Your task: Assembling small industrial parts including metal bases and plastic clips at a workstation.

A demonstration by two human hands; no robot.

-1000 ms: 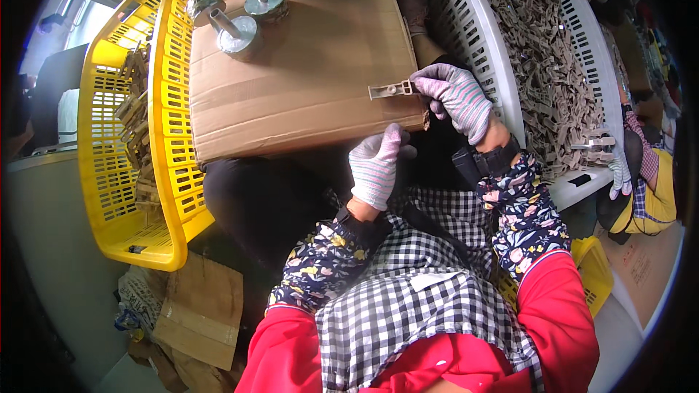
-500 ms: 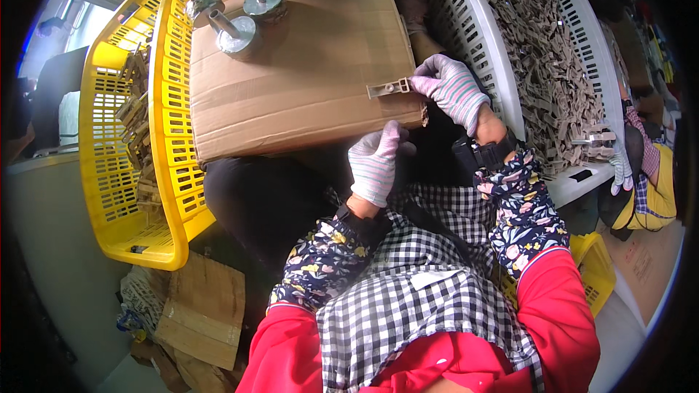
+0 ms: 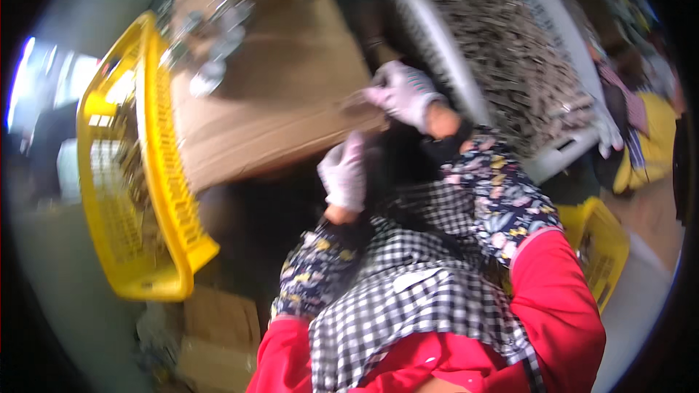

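Observation:
The picture is smeared by motion. My right hand (image 3: 406, 94), in a pale striped glove, pinches the end of a short tan strap (image 3: 354, 102) over the near right corner of a cardboard box (image 3: 291, 80). Half a second ago the strap showed a metal buckle by the fingers. My left hand (image 3: 344, 178), gloved alike, is closed with the thumb up, just off the box's near edge. What it holds, if anything, is hidden. Round metal pieces with posts (image 3: 210, 76) stand on the box's far left part.
A yellow slatted basket (image 3: 156, 153) with tan pieces stands at left. At right is a white basket (image 3: 429, 22) heaped with tan strap pieces (image 3: 510, 65). Another person's gloved hand (image 3: 606, 133) is beside it. A yellow container (image 3: 611, 240) stands lower right, cardboard pieces (image 3: 218, 320) lower left.
The whole view has shifted and blurred, so the box and baskets sit differently in the picture. My right hand keeps its pinch on the strap; my left hand remains closed near the box edge.

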